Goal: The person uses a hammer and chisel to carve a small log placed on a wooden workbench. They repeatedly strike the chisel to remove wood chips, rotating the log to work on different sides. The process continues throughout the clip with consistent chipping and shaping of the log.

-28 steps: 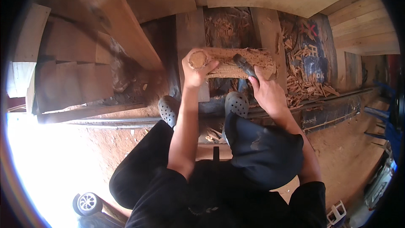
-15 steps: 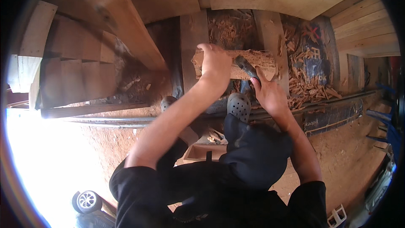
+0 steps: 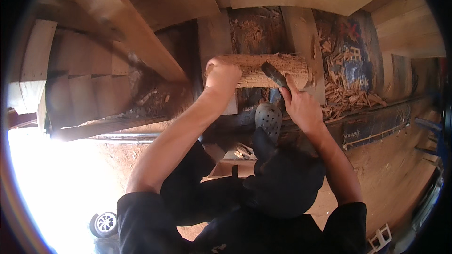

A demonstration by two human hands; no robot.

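A rough, pale-brown length of log (image 3: 256,73) lies crosswise in front of me, its surface stringy and ridged. At its left end, my left hand (image 3: 222,76) is closed over the wood with the fingers curled. My right hand (image 3: 302,106) grips a dark, flat, narrow tool (image 3: 274,74), forefinger stretched along it. The tool's far end rests on or just above the log's right half; its exact kind cannot be made out.
Wood chips (image 3: 348,87) are heaped on the right. Wide planks (image 3: 299,37) run away beneath the log. A slanting beam (image 3: 146,33) stands at left, beside stacked boards (image 3: 89,89). My grey clog (image 3: 268,120) is just below the log, with a wooden box (image 3: 230,168) nearer.
My left hand has slid left along the log to its end. The log's left end has shifted slightly left. My right hand and tool stay nearly in place.
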